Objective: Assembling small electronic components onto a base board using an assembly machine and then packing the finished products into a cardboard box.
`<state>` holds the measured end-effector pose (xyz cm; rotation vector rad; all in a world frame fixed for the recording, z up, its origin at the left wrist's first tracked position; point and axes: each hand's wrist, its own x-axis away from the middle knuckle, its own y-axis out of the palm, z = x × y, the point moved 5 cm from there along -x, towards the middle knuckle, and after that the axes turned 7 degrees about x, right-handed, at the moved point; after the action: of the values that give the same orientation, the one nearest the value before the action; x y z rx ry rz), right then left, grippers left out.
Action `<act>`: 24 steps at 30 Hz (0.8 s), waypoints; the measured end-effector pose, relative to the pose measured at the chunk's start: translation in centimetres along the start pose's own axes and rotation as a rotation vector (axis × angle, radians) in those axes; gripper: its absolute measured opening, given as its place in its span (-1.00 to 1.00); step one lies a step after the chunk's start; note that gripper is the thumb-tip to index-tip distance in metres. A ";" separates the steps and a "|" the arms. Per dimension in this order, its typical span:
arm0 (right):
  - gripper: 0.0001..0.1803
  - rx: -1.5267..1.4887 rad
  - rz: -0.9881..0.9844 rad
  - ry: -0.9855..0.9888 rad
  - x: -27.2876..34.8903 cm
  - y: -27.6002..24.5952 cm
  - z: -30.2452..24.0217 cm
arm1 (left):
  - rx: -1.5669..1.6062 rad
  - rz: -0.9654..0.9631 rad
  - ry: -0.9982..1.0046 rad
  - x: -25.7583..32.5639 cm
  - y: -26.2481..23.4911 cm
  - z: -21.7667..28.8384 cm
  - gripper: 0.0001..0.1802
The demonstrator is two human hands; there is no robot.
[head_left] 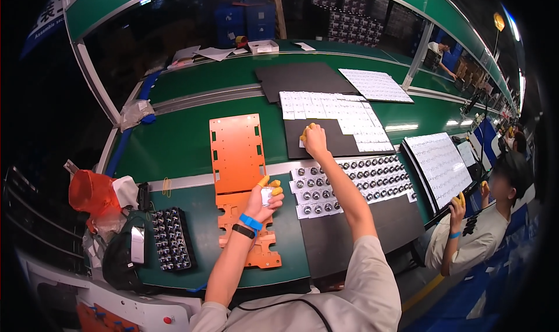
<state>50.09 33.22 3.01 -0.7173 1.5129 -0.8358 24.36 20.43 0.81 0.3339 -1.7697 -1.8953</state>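
Note:
My left hand [263, 203], with yellow finger covers and a blue wristband, is closed around a small white piece [266, 196] above the orange fixture plate [237, 148]. My right hand [315, 140] reaches forward over a black foam board [332, 137], its covered fingers pinched. A small white card [302, 140] shows at those fingertips, partly hidden by the hand. Rows of white cards [311, 105] cover the board's far and right parts. Under my right forearm lie white cards [305, 210] bearing rows of dark round metal parts [317, 195].
A black tray of metal parts [172, 239] sits at the left beside a white box-like device [137, 244]. An orange-red plastic bag [93, 192] is farther left. At right, a co-worker [477, 227] handles another card-covered board [438, 166]. Papers [215, 53] lie at the back.

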 end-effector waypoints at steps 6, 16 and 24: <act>-0.88 0.022 -0.057 -0.059 1.0 -0.7 -0.3 | 0.037 0.033 0.027 -0.2 -0.6 0.2 -0.49; -0.88 -0.077 -0.081 -0.036 2.3 -2.2 0.1 | 0.060 0.048 0.023 -0.2 -0.8 0.3 -0.48; -0.86 -0.208 -0.055 -0.010 2.8 -4.1 0.2 | 0.050 0.004 -0.018 -1.1 -1.2 -0.2 -0.47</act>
<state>49.85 28.68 4.87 -0.9179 1.5919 -0.7211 25.13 20.83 -0.56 0.3321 -1.8303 -1.8588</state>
